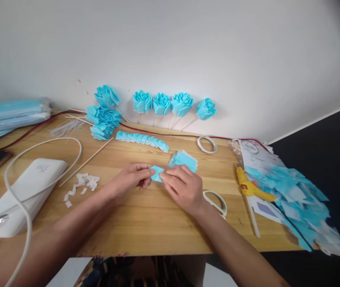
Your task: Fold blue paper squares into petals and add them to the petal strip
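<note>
A small folded blue paper piece (157, 173) is held between both hands above the wooden table (146, 223). My left hand (137, 175) pinches its left side. The fingertips of my right hand (183, 187) grip its right side. Just behind my right hand lies a stack of blue and white paper squares (188, 158), partly covered by the hand. A row of folded blue petals (141, 139) stretches farther back. Part of a roll of tape (217, 202) shows beside my right wrist.
Blue paper flowers (161, 104) on sticks lean along the wall. At right are a yellow glue gun (252, 187) and blue scraps (298, 195). A white power bank (35, 191) with a looping cable, white paper bits (82, 183) and a wooden stick (86, 161) lie left.
</note>
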A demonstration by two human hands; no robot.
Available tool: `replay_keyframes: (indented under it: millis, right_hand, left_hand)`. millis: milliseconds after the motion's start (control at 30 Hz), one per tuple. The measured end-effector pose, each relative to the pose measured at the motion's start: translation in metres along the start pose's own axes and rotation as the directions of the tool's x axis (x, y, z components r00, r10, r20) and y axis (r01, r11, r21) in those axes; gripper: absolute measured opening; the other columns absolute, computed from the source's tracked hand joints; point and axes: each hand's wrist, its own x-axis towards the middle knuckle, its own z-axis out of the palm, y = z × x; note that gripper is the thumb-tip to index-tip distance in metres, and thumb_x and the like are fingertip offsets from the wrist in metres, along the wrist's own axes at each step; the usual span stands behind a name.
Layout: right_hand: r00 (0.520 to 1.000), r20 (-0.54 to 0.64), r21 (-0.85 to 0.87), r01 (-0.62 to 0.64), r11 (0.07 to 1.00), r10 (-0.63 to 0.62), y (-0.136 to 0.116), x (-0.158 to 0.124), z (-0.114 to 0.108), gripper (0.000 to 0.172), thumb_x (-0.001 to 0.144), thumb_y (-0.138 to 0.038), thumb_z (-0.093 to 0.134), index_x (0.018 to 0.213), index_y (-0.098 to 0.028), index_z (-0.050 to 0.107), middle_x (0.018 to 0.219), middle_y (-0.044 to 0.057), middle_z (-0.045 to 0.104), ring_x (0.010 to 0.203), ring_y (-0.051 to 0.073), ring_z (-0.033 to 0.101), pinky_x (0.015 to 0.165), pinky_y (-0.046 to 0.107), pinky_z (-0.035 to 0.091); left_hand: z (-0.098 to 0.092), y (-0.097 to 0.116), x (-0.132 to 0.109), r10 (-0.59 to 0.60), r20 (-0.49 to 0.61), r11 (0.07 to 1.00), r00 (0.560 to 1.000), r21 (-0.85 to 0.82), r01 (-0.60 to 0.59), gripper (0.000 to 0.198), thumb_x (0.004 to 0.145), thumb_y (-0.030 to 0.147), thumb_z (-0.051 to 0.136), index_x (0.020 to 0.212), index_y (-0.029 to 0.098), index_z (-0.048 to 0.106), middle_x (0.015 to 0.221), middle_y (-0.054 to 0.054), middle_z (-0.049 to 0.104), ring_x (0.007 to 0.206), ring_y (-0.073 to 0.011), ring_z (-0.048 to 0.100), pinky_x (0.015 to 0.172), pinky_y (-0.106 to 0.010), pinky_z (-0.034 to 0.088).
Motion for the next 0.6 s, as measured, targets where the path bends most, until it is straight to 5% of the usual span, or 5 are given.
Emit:
replay_keyframes:
  millis: [200,300,467,600]
  right_hand:
    - [0.992,0.123,0.114,-0.050,0.992,0.036,-0.0002,-0.0038,-0.0017,0.030,0.083,-0.007,0.056,0.110,-0.017,0.064,0.091,0.006,0.069,0.078,0.019,0.056,0.067,0.032,0.049]
    - [0.982,0.115,0.239,-0.174,0.955,0.150,-0.0012,-0.0038,-0.0046,0.029,0.084,-0.010,0.054,0.110,-0.021,0.063,0.091,0.006,0.065,0.080,0.018,0.057,0.071,0.034,0.049]
    - [0.867,0.185,0.452,-0.494,0.743,0.464,0.0009,-0.0032,-0.0039,0.030,0.087,-0.016,0.053,0.116,-0.024,0.056,0.108,0.006,0.062,0.095,0.018,0.059,0.081,0.034,0.051]
    - [0.785,0.367,0.551,-0.616,0.563,0.500,0.0027,-0.0041,0.0012,0.039,0.086,-0.018,0.056,0.124,-0.025,0.052,0.099,0.002,0.063,0.089,0.014,0.061,0.082,0.031,0.051]
  left_hand:
    - [-0.0022,-0.0042,0.0032,-0.013,-0.078,1.000,0.997,0.020,0.015,0.038,0.077,0.049,0.059,0.060,0.017,0.049,0.045,0.005,0.047,0.045,-0.0070,0.034,0.048,-0.023,0.024]
    - [-0.0032,-0.0020,0.0023,0.013,-0.050,0.992,0.999,0.128,-0.007,0.039,0.078,0.050,0.055,0.059,0.017,0.048,0.047,0.004,0.047,0.047,-0.0076,0.035,0.050,-0.023,0.027]
    - [0.0010,0.0038,-0.0009,0.085,-0.053,0.930,0.995,0.364,-0.060,0.035,0.078,0.049,0.051,0.063,0.017,0.051,0.053,0.006,0.039,0.051,-0.0086,0.033,0.050,-0.023,0.025]
    - [0.0059,0.0019,-0.0009,0.150,-0.039,0.883,0.988,0.455,-0.116,0.034,0.080,0.046,0.049,0.068,0.015,0.058,0.059,0.004,0.042,0.056,-0.0097,0.036,0.053,-0.023,0.027]
